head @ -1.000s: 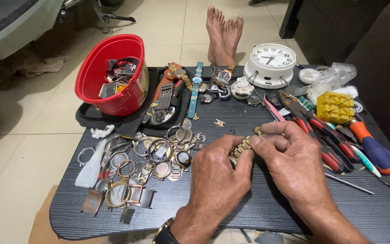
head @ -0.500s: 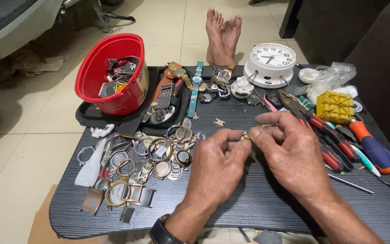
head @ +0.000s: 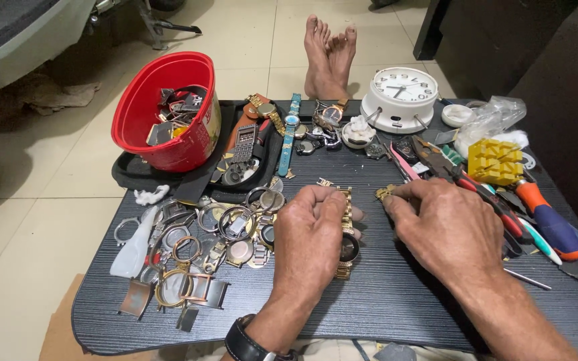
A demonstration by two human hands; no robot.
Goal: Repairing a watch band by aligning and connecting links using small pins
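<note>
Gold-toned wristwatch (head: 346, 247) lies on the dark tabletop (head: 403, 301) under the left hand (head: 310, 241), whose curled fingers press its bracelet flat. The right hand (head: 446, 230) pinches a small gold bracelet link piece (head: 384, 193) between thumb and forefinger, just beside the watch. A heap of watch cases (head: 195, 241) sits left; screwdrivers and pliers (head: 503, 207) lie right.

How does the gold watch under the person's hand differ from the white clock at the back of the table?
The gold watch is small, with a dark dial and a metal link band; the white clock is much bigger, with a white dial and no band. The gold watch lies flat on the table under the left hand; the white clock stands untouched at the far edge. Both have round faces.
</note>
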